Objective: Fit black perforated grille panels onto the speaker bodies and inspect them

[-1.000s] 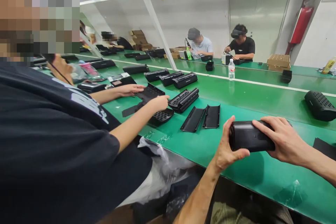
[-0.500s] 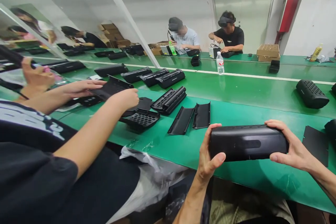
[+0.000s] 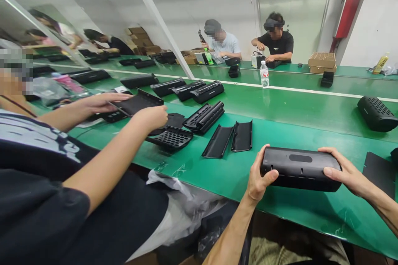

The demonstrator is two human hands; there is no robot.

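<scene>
Rotated a little since the earlier frame, the black bar-shaped speaker body (image 3: 301, 169) now shows its oval recess on the upper side, with small slots along the side facing the person. Both hands are grasping it by the ends: the left hand (image 3: 260, 176) wraps the near end with the thumb on the front, and the right hand (image 3: 343, 172) cups the far end with bent fingers. Neither hand is released or tightly clenched. The body is held above the green workbench (image 3: 311, 219), close to its front edge, and it seems not to touch the surface.

Two curved half-shell covers (image 3: 226, 140) lie on the bench just beyond the left hand. To the left, a co-worker's hands (image 3: 151, 116) work on a flat black panel (image 3: 139, 103).

The smooth surface and the hold at the ends only could let the body slip, probably if the fingers loosen during turning. It could then fall past the bench edge to the floor.
</scene>
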